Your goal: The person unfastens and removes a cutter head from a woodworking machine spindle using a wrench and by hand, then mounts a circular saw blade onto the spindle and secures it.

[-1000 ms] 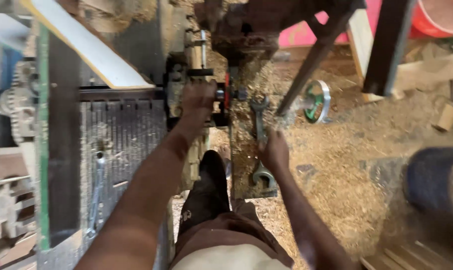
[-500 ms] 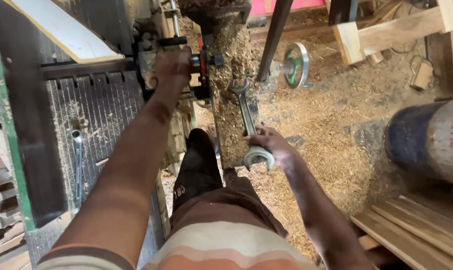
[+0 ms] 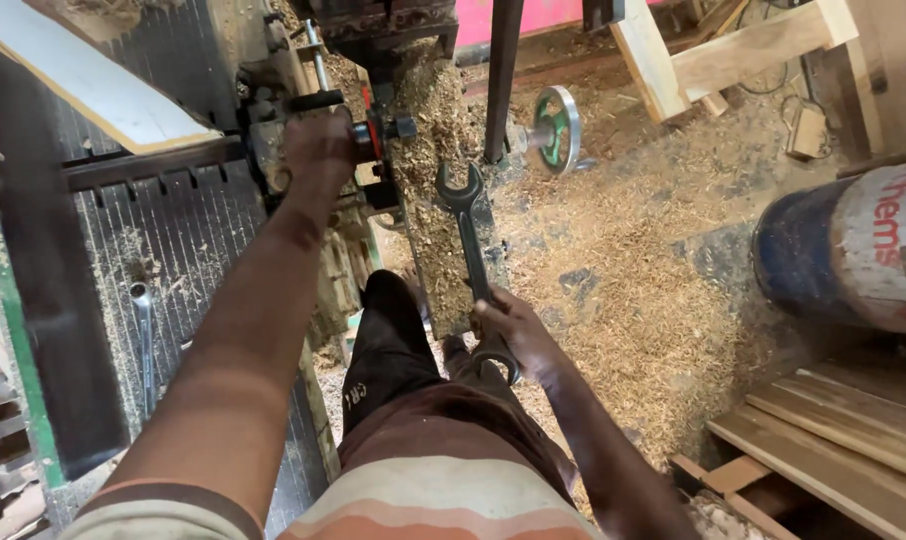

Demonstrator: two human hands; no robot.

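Observation:
My right hand (image 3: 511, 335) grips the lower end of a large dark open-ended spanner (image 3: 467, 236), whose jaw points up toward the sawdust-covered machine. My left hand (image 3: 319, 152) reaches forward and closes on a black handle (image 3: 318, 100) beside a red machine part (image 3: 371, 143) at the side of a ribbed metal machine table (image 3: 188, 250). My dark-trousered leg (image 3: 383, 350) stands between the two arms.
A grey handwheel (image 3: 556, 128) sits on a shaft ahead. Thick sawdust (image 3: 613, 270) covers the floor. A blue and white drum (image 3: 853, 250) lies at right, wooden planks (image 3: 843, 440) at lower right, a pale board (image 3: 83, 80) upper left. A small tool (image 3: 143, 340) rests on the table.
The view has shifted and come closer. My right hand has lifted the spanner slightly, its jaw now nearer the machine. My left hand stays on the handle.

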